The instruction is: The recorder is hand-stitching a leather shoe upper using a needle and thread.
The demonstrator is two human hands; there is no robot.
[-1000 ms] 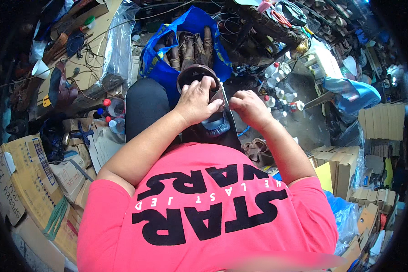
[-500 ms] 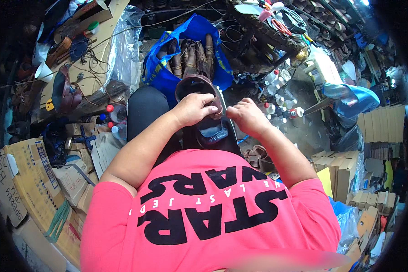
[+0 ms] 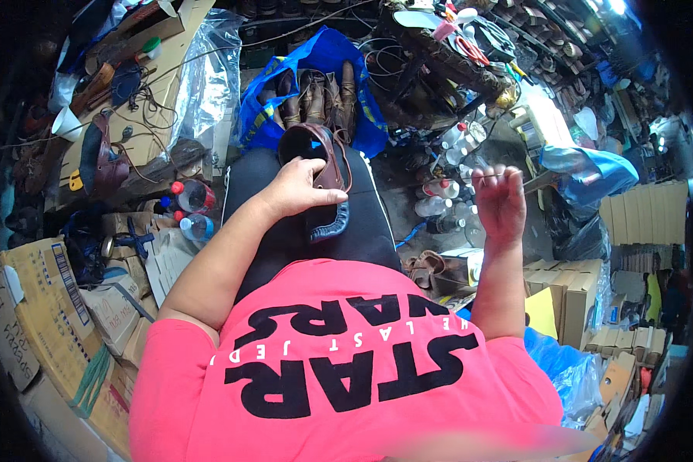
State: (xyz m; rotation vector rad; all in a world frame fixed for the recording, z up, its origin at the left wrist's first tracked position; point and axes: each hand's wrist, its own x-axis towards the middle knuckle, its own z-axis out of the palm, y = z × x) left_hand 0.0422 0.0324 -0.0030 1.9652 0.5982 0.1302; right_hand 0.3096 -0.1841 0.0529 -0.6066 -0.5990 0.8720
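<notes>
The left hand (image 3: 302, 189) grips a brown shoe (image 3: 331, 158), some fingers hidden; at its three o'clock, the right hand (image 3: 500, 204) curls, any hold unclear.

The brown shoe upper (image 3: 333, 159) is made of what looks like smooth, faintly glossy leather, while the dark blue piece (image 3: 332, 223) is finished shinier and puckered. The pink shirt (image 3: 346, 346) and black trousers (image 3: 252, 185) are cut from matt cloth. Crinkled, glossy plastic is seen in the clear sheet (image 3: 208, 73), matt cardboard in the tan box (image 3: 37, 281).
</notes>
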